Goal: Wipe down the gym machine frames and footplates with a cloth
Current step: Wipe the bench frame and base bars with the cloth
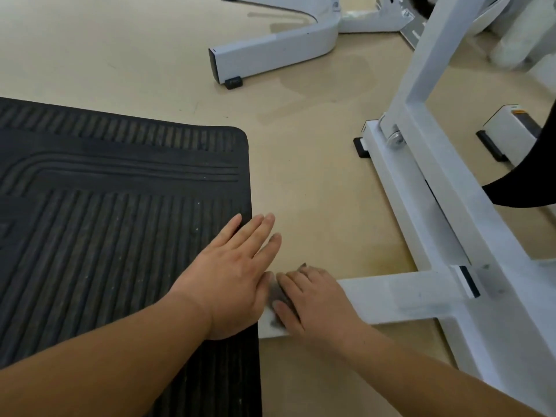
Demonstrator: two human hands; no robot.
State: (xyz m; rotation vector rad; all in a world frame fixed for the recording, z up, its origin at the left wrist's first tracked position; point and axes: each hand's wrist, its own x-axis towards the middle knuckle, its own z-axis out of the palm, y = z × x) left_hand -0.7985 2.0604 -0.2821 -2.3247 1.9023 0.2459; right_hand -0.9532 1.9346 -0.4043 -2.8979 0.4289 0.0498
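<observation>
A white gym machine frame lies low on the floor at the right. Its short crossbar (391,299) juts left from the long base rail (421,206). My right hand (313,299) rests on the crossbar's left end, fingers curled over a small grey, dirty cloth (275,297) that is pressed against the bar. Most of the cloth is hidden under the fingers. My left hand (234,278) lies flat, palm down, across the edge of the black mat and the floor, just left of the bar's end, holding nothing.
A ribbed black rubber mat (105,221) covers the left half of the view. Another white machine foot (270,52) with a black pad stands at the top centre. An upright white post (421,70) rises at the right, beside a dark fabric shape (523,191). Beige floor (316,182) lies between.
</observation>
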